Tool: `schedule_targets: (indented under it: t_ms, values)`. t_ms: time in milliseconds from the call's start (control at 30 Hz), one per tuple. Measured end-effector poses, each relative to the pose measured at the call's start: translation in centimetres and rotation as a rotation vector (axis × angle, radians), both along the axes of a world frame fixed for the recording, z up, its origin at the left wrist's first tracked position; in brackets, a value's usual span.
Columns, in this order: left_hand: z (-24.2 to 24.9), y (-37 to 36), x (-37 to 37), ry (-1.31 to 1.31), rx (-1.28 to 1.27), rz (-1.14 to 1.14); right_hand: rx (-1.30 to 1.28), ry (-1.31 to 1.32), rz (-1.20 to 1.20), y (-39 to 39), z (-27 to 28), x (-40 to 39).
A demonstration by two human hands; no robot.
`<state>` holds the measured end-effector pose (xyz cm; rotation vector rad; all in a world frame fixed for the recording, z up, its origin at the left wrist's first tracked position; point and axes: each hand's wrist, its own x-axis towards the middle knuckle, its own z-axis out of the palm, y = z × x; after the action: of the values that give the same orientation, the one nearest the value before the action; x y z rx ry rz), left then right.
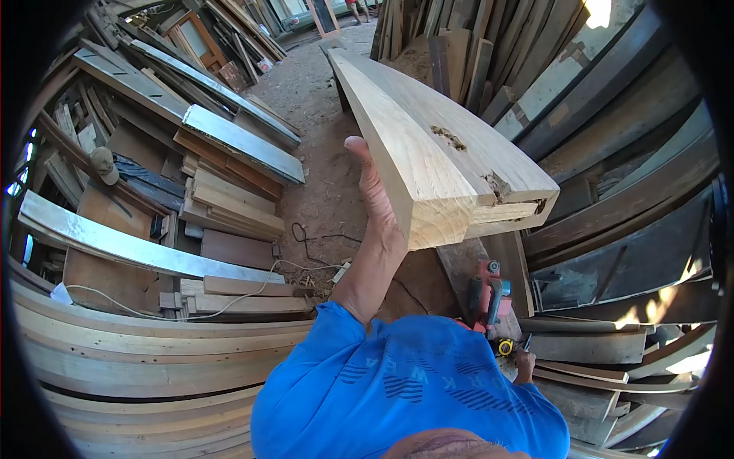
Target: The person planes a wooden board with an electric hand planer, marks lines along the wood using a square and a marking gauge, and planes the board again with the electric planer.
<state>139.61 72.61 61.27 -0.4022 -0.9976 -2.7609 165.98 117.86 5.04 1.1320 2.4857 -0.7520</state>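
A thick pale wooden beam (428, 138) slants up in front of me, its near end tilted toward me. It has rough dark holes in its top face and a split at the end corner. My left hand (375, 191) grips it from its left side, thumb raised along the side face, the other fingers hidden beneath. Low on the right, my right hand (525, 366) is closed round something thin that I cannot make out. Just left of that hand sits a yellow and black tape measure (505, 347). A red power tool (489, 294) with a blue-grey part lies above the tape measure.
Stacked boards (229, 203) and a long whitish plank (138, 241) fill the left side. Dark planks (612, 145) lean along the right. A thin pale cord (229, 306) runs across the left boards, and a black cable (306, 237) lies on the dusty floor (325, 153).
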Motion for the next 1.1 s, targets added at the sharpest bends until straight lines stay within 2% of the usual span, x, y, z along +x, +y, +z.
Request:
schedule_targets:
  t_ms: [267,333,367,400,433,467,533,567,600,633,733,867,933,967,1000,1033,1067,1100]
  values:
    - [-1.5,0.8,-0.9,-0.005,0.004,-0.098,0.212,-0.021,0.211,-0.5,0.3,0.0]
    - [-2.7,0.8,-1.1,-0.013,0.023,-0.146,0.343,-0.023,0.412,0.5,-1.1,0.1]
    - [-3.6,0.6,-1.0,-0.02,0.03,-0.179,0.361,-0.04,0.61,1.8,-2.9,0.1]
    - [-4.6,0.5,-0.7,-0.028,0.037,-0.223,0.219,-0.111,0.411,2.4,-4.5,0.1]
    - [-5.6,0.2,-0.3,-0.043,0.043,-0.275,0.187,-0.111,0.25,2.1,-4.0,0.5]
    - [-6.6,0.2,-0.1,-0.06,0.057,-0.327,0.281,-0.066,0.147,2.5,-6.1,1.7]
    - [-8.4,0.5,0.7,-0.105,0.077,-0.432,0.29,0.09,-0.006,0.0,0.4,2.6]
    - [-9.3,0.9,1.0,-0.121,0.091,-0.472,0.248,0.093,0.13,1.1,0.4,3.1]
    - [-9.9,0.9,1.3,-0.129,0.098,-0.506,0.144,0.167,-0.194,0.5,0.5,3.0]
    - [-10.3,0.9,1.6,-0.139,0.097,-0.532,0.067,0.157,-0.295,-0.1,1.7,2.6]
    - [-11.7,2.2,1.3,-0.166,0.107,-0.572,0.045,0.098,-0.257,-2.4,5.0,1.6]
    - [-13.4,4.3,0.8,-0.249,0.113,-0.538,0.098,-0.18,-0.052,-3.1,6.1,-0.7]
    - [-14.5,3.4,1.6,-0.315,0.098,-0.48,0.054,-0.149,-0.161,-4.3,8.8,-2.2]
    - [-15.0,2.9,2.2,-0.349,0.09,-0.451,0.008,-0.162,-0.172,-3.5,7.2,-2.6]
    - [-16.0,2.4,2.4,-0.356,0.016,-0.311,-0.014,-0.206,-0.177,-3.6,8.7,-3.3]
    - [-15.7,1.7,2.7,-0.401,-0.001,-0.267,0.018,-0.205,-0.196,-4.0,9.9,-3.9]
    - [-15.4,0.9,2.9,-0.447,-0.02,-0.223,0.029,-0.182,-0.188,-3.2,8.2,-3.8]
    - [-15.5,0.0,3.7,-0.497,-0.033,-0.227,0.164,-0.071,-0.036,-0.7,0.8,-2.0]
